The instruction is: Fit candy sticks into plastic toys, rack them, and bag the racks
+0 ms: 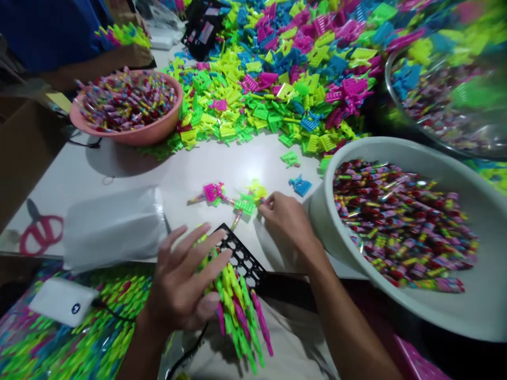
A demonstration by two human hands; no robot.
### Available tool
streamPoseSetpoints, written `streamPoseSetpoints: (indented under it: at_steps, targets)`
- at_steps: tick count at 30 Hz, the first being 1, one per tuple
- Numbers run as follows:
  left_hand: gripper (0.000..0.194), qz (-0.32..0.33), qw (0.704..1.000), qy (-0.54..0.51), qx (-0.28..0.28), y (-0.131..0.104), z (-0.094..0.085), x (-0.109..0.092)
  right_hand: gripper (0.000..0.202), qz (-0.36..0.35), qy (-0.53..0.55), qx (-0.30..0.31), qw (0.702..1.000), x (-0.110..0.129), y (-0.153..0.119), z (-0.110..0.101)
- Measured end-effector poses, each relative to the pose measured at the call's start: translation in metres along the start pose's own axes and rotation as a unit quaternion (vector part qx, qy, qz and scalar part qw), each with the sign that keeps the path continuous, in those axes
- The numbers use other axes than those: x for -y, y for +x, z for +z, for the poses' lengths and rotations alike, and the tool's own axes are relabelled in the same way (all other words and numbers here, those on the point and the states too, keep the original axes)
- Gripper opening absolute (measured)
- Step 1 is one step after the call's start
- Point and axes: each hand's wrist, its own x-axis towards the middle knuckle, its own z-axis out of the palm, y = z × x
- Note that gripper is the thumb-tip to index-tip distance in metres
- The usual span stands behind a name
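My left hand (186,279) is curled around a bundle of neon plastic pieces (237,311), green, yellow and pink, its fingers partly spread over them. The bundle is above my lap, beside a black perforated holder (241,258). On the white table, my right hand (287,216) pinches at the edge of a yellow plastic piece (256,189); the fingertips partly hide the contact. Touching it is a green plastic piece (244,205) with a thin candy-coloured stick through it. A pink plastic piece (214,191) with a similar stick is to the left. A blue piece (300,185) lies apart.
A big pile of neon plastic pieces (269,79) covers the back. Small wrapped sticks fill a pink bowl (174,113) and a grey-white tub (328,195). Plastic bags (114,224), red scissors (41,235) and a white power bank (63,302) are left. Another person's hand (134,55) holds pieces.
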Motion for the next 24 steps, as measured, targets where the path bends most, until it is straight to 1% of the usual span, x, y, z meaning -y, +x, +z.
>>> streamPoseSetpoints:
  at_steps: [1,2,3,4,5,6,7,8,9,10,12,13,14,16,18,19,20,23,24]
  targets:
    - [0.053,-0.044,0.998,-0.019,-0.048,-0.004,0.004,0.001,0.023,0.029,0.001,-0.015,0.999,-0.007,-0.007,-0.002]
    - [0.053,-0.100,0.988,-0.054,-0.104,-0.006,0.009,0.001,0.024,0.053,0.010,-0.030,0.998,-0.012,-0.014,-0.004]
    - [0.051,-0.165,0.967,-0.107,-0.165,-0.008,0.016,0.001,0.023,0.070,0.024,-0.044,0.996,-0.016,-0.022,-0.005]
    - [0.048,-0.228,0.934,-0.171,-0.217,-0.008,0.023,-0.001,0.022,0.075,0.042,-0.058,0.995,-0.018,-0.029,-0.006]
    - [0.045,-0.281,0.895,-0.238,-0.250,-0.007,0.031,-0.003,0.021,0.070,0.059,-0.077,0.993,-0.018,-0.036,-0.007]
    - [0.042,-0.319,0.860,-0.300,-0.263,-0.005,0.037,-0.007,0.021,0.057,0.077,-0.099,0.990,-0.016,-0.042,-0.006]
    - [0.038,-0.338,0.834,-0.349,-0.263,-0.003,0.042,-0.010,0.020,0.038,0.097,-0.119,0.987,-0.012,-0.048,-0.005]
    - [0.034,-0.344,0.819,-0.383,-0.252,-0.001,0.046,-0.013,0.020,0.013,0.125,-0.126,0.984,-0.007,-0.054,-0.002]
    - [0.031,-0.346,0.814,-0.402,-0.237,0.002,0.048,-0.016,0.020,-0.019,0.160,-0.114,0.980,0.000,-0.059,0.002]
    - [0.028,-0.347,0.813,-0.409,-0.226,0.004,0.049,-0.018,0.020,-0.059,0.198,-0.082,0.975,0.006,-0.063,0.007]
    - [0.026,-0.361,0.809,-0.409,-0.220,0.008,0.047,-0.020,0.021,-0.152,0.257,0.005,0.954,0.017,-0.068,0.021]
    - [0.025,-0.372,0.807,-0.408,-0.211,0.009,0.045,-0.020,0.022,-0.191,0.269,0.038,0.943,0.021,-0.068,0.030]
    - [0.025,-0.383,0.806,-0.407,-0.198,0.010,0.042,-0.018,0.023,-0.218,0.271,0.052,0.936,0.024,-0.068,0.038]
    - [0.024,-0.394,0.804,-0.413,-0.165,0.012,0.038,-0.014,0.021,-0.232,0.257,0.035,0.937,0.025,-0.065,0.054]
    - [0.026,-0.402,0.794,-0.434,-0.138,0.011,0.037,-0.010,0.018,-0.218,0.236,0.011,0.947,0.023,-0.061,0.064]
    - [0.029,-0.406,0.783,-0.450,-0.140,0.010,0.039,-0.008,0.018,-0.214,0.222,0.003,0.951,0.022,-0.060,0.067]
    - [0.034,-0.411,0.766,-0.469,-0.155,0.008,0.042,-0.008,0.018,-0.215,0.204,-0.003,0.955,0.021,-0.059,0.069]
    - [0.044,-0.426,0.709,-0.510,-0.237,0.000,0.057,-0.007,0.019,-0.256,0.142,0.002,0.956,0.022,-0.063,0.067]
    - [0.045,-0.433,0.695,-0.516,-0.252,-0.004,0.063,-0.008,0.019,-0.273,0.123,0.008,0.954,0.023,-0.065,0.065]
